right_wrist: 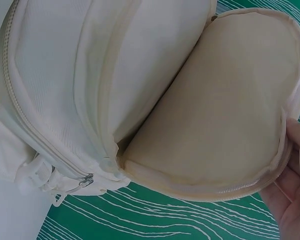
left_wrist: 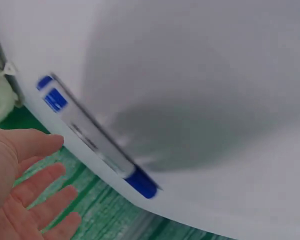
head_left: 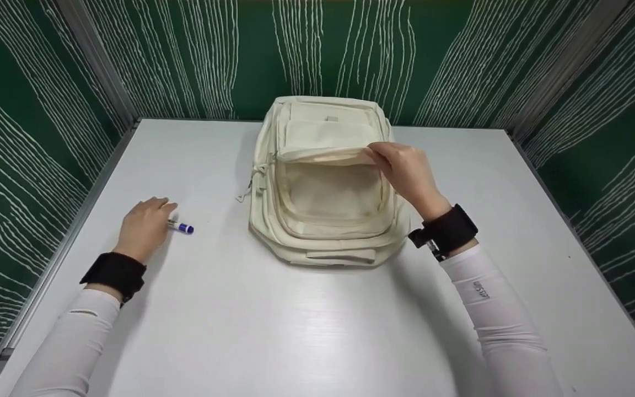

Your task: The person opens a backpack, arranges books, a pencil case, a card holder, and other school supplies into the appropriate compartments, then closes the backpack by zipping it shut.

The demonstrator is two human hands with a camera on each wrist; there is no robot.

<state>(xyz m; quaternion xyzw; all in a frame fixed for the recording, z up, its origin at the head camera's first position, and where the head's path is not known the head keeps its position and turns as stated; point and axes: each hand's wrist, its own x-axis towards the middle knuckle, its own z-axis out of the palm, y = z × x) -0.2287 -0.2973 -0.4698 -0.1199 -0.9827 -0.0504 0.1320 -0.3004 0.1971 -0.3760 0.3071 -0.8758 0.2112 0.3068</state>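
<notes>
A cream backpack [head_left: 262, 220] lies on the white table with its front pocket [head_left: 334, 193] unzipped. My right hand [head_left: 408, 173] pinches the edge of the pocket flap [right_wrist: 215, 110] between thumb and fingers, holding it raised so the inside shows. Over on the left, my left hand [head_left: 144, 229] hovers by a whiteboard marker [head_left: 185, 227] with a blue cap. In the left wrist view the whole marker [left_wrist: 97, 137] lies on the table, white with blue ends. The fingers [left_wrist: 50, 210] there are spread and apart from it.
The white table [head_left: 295, 331] carries the backpack and marker. Green panels [head_left: 257, 55] with wavy white lines stand behind and on both sides, joined by grey metal posts [head_left: 102, 60]. A zipper pull [right_wrist: 86, 180] hangs at the backpack's side.
</notes>
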